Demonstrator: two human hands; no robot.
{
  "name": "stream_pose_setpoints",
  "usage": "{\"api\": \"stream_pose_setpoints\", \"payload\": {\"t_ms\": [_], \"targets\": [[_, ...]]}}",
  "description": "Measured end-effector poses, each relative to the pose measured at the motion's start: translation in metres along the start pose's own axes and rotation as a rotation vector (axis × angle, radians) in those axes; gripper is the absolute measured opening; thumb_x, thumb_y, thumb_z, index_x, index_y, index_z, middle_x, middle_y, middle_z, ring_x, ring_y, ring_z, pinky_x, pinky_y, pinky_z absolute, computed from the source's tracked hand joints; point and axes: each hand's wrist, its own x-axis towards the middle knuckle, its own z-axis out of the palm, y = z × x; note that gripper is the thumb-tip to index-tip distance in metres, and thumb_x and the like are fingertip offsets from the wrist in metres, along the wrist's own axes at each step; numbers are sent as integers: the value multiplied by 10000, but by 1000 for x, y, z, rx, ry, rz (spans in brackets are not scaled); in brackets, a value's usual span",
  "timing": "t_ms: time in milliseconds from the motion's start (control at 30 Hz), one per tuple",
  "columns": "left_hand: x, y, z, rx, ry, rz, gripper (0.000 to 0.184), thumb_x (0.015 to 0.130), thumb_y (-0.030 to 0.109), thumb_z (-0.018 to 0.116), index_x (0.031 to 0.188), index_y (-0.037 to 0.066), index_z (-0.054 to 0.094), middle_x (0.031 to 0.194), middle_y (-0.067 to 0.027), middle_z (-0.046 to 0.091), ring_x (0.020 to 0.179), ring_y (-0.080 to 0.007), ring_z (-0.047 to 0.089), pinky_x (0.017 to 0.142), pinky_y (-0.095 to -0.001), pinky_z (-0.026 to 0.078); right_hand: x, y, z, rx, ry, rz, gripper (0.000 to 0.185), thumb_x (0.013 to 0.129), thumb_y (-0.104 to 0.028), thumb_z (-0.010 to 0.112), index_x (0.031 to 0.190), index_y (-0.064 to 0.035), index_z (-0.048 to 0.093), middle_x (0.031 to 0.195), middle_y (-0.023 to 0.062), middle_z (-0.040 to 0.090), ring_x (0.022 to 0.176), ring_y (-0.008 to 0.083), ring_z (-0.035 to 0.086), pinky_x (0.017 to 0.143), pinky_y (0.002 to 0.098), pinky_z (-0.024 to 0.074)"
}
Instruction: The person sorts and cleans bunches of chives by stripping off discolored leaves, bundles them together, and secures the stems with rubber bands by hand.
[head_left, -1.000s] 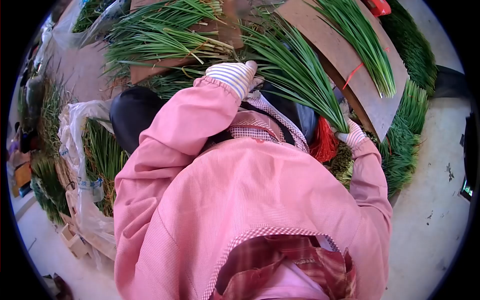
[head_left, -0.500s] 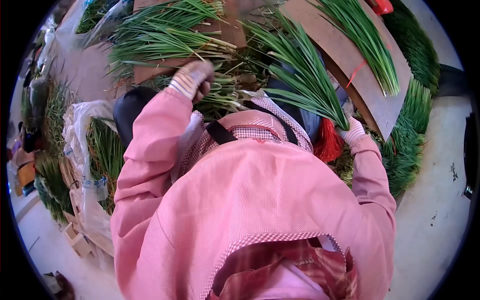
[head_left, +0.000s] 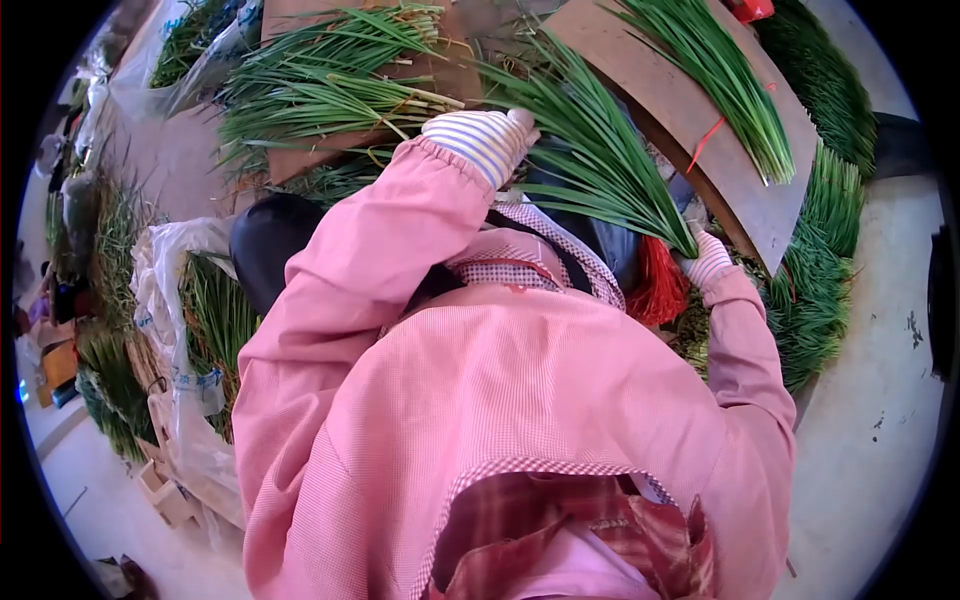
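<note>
My right hand (head_left: 708,258), in a striped glove, is closed around the base of a fan of long green leaves (head_left: 610,150). The leaves spread up and to the left from it. My left hand (head_left: 485,140), also gloved, has its back to the camera and its fingers curled together beside the leaf tips. What those fingers grip, if anything, is hidden. Loose green stalks (head_left: 340,100) lie just beyond my left hand on a brown board. Red ties (head_left: 657,283) hang beside my right wrist.
A curved board (head_left: 770,222) at the upper right bears a leaf bunch (head_left: 735,100) with a red tie. More bunches (head_left: 815,290) are stacked along the right. Plastic-wrapped greens (head_left: 215,320) stand at the left, above a small wooden piece (head_left: 168,495).
My left hand first swung left, away from the leaves, over the loose stalks, then came back right to the leaf tips. My right hand has kept its grip on the fan of leaves.
</note>
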Motion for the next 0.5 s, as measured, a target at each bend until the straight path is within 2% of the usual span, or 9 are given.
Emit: {"api": "stream_pose_setpoints", "payload": {"t_ms": [67, 100, 167, 233, 300, 367, 400, 467, 500], "targets": [[-1, 15, -18, 429, -157, -8, 322, 823, 336, 449, 885, 27, 514, 764, -199, 569, 717, -367, 546, 624, -420, 438, 5, 3, -3, 307, 46, 86, 188, 868, -145, 433, 1029, -81, 506, 994, 83, 564, 883, 202, 526, 812, 314, 437], [9, 5, -21, 343, -205, -86, 337, 830, 344, 427, 793, 25, 527, 763, -204, 567, 747, -384, 530, 641, -427, 435, 7, 4, -5, 460, 80, 124, 185, 873, -156, 429, 1013, -77, 521, 991, 92, 570, 881, 210, 533, 811, 321, 441], [-9, -22, -37, 181, 322, -81, 267, 831, 287, 470, 855, 33, 549, 728, -185, 563, 681, -344, 546, 625, -381, 439, 3, 2, -2, 438, 31, 90, 184, 875, -169, 430, 995, -78, 535, 971, 96, 577, 875, 219, 535, 818, 329, 439], [-23, -31, -54, 127, 273, -143, 198, 835, 216, 479, 876, 35, 549, 664, -130, 544, 580, -262, 510, 566, -314, 422, 1, 4, 0, 436, 6, 88, 187, 878, -179, 426, 981, -81, 547, 959, 97, 581, 875, 227, 535, 823, 335, 436], [-44, -28, -57, 40, 168, -208, 165, 827, 169, 480, 928, 49, 532, 758, -171, 578, 704, -343, 555, 617, -355, 444, 2, 4, -1, 428, -12, 71, 192, 876, -196, 433, 981, -72, 534, 952, 103, 575, 872, 229, 535, 812, 337, 437], [-62, 1, -60, -19, 92, -158, 255, 822, 117, 472, 1072, 66, 469, 872, -169, 582, 782, -316, 576, 678, -343, 460, 1, 1, 2, 460, 20, 100, 201, 877, -209, 429, 981, -67, 527, 955, 104, 571, 877, 228, 533, 822, 336, 430], [-71, 15, -61, -27, 88, -4, 365, 817, 78, 462, 1174, 85, 384, 976, -174, 559, 846, -293, 577, 733, -337, 467, 3, 3, -1, 480, 11, 112, 206, 879, -217, 426, 980, -68, 527, 956, 103, 572, 882, 225, 532, 824, 336, 428], [-76, 15, -43, -14, 131, 234, 481, 810, 110, 504, 1251, 109, 310, 735, -157, 563, 551, -262, 548, 498, -336, 427, 6, 4, -2, 511, 32, 142, 189, 877, -193, 432, 984, -78, 536, 951, 94, 579, 870, 211, 534, 810, 311, 436], [-75, 22, -35, 6, 169, 360, 515, 802, 114, 516, 1264, 119, 288, 720, -173, 567, 564, -308, 557, 490, -363, 428, 7, 5, -2, 526, 43, 156, 182, 875, -181, 435, 987, -83, 540, 948, 89, 583, 864, 204, 536, 802, 299, 440]]}}
